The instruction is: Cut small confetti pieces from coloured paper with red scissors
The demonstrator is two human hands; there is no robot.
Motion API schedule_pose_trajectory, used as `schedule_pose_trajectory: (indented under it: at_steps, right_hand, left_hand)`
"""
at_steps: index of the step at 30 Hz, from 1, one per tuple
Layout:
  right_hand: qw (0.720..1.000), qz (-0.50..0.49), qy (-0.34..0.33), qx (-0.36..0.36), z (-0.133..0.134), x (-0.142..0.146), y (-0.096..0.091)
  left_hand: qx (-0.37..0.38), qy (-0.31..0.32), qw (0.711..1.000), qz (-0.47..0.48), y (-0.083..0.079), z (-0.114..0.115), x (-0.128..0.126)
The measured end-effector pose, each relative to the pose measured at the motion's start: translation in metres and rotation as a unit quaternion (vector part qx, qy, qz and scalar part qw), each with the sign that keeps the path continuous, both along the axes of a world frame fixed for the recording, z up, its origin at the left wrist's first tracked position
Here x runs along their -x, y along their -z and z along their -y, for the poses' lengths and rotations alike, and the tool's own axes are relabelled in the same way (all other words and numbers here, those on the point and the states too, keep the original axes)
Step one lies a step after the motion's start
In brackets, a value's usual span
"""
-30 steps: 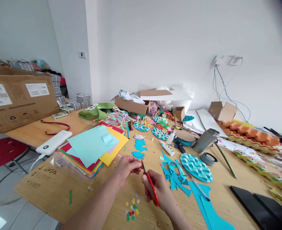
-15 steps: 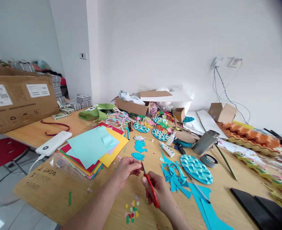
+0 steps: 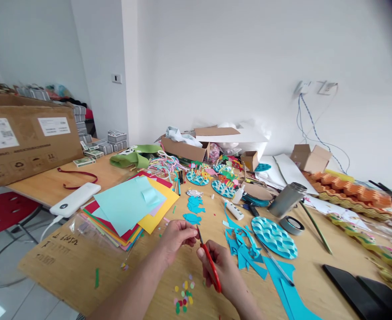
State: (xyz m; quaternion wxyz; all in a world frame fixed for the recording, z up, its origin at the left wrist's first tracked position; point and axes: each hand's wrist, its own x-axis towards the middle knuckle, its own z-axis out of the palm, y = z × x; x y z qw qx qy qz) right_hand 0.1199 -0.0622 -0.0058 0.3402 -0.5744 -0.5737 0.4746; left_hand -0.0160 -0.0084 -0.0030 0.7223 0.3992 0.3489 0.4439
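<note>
Left hand [image 3: 177, 234] was near centre over the table [image 3: 82, 271], fingertips pinched together at the blade tip; the pinched piece was too small to make out. Right hand [image 3: 223, 266], just right and nearer, was clenched round the red plastic handles of the scissors [image 3: 210, 262], thin blades tilted up-left between both hands. Tiny multicoloured paper dots [image 3: 183, 296] lay near the wrists. Flat coloured paper stack [image 3: 129, 205] sat left, jagged blue paper scraps [image 3: 244, 249] and a wavy blue disc [image 3: 274, 231] right, a metal flask [image 3: 286, 199] farther right.
</note>
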Motion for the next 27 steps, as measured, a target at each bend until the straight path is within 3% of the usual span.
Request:
schedule_pose_trajectory:
  at_steps: [27]
  right_hand:
    - [1.0, 0.0, -0.012, -0.008, 0.0007, -0.0009, 0.0018]
  left_hand:
    - [-0.006, 0.01, 1.0, -0.001, 0.0043, -0.0018, 0.0012]
